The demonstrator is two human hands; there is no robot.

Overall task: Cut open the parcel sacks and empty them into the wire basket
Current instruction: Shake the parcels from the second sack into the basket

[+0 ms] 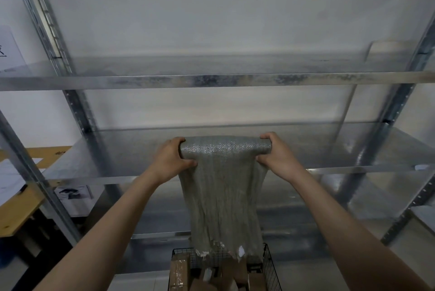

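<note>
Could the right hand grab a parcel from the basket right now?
Probably not: the right hand is busy gripping the top of the raised sack, which hangs down to the wire basket below.

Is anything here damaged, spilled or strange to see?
Only the sack: its lower edge hangs ragged at the wire basket, with white scraps clinging, consistent with a cut opening. The left hand and right hand grip its rolled top. Nothing looks spilled outside the basket.

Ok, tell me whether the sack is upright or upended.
Upended: the sack hangs limp, ragged end down over the wire basket, its upper end gripped by the left hand and right hand.
</note>
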